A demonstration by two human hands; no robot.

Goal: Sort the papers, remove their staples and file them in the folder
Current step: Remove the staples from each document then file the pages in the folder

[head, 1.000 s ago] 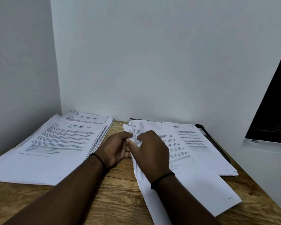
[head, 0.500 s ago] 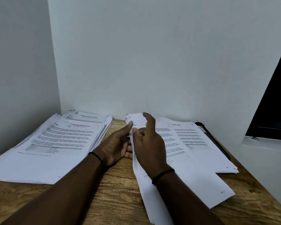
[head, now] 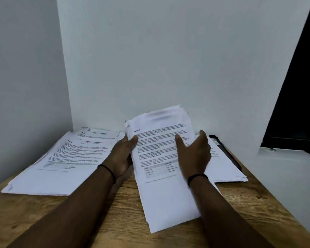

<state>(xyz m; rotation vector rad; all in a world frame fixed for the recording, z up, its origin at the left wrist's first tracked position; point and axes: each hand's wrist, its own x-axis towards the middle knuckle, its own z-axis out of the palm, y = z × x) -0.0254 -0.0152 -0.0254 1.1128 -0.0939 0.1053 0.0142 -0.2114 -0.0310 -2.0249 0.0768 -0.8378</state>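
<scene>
Hands of a person reach forward over a wooden desk (head: 115,208) set into a corner of pale walls. The left hand (head: 123,156) holds the left edge of a bundle of printed papers (head: 161,158), its thumb lying on the top page near the upper left corner and its fingers hidden beneath. The right hand (head: 193,154) rests on the right part of the same bundle with fingers spread fairly wide and mostly straight, the thumb (head: 179,142) laid across the printed text. The far end of the bundle is lifted and curls upward toward the back wall, while its near end lies on the desk toward the front edge. The lifted top edge is blurred.

A broad pile of printed sheets (head: 64,158) covers the left side of the desk, reaching into the back left corner. Another pile of sheets (head: 225,169) lies near the right edge of the desk, partly behind the right hand. A dark folder (head: 227,154) shows beneath that pile, along the right edge toward the back. Each wrist wears a thin black band (head: 108,171).
</scene>
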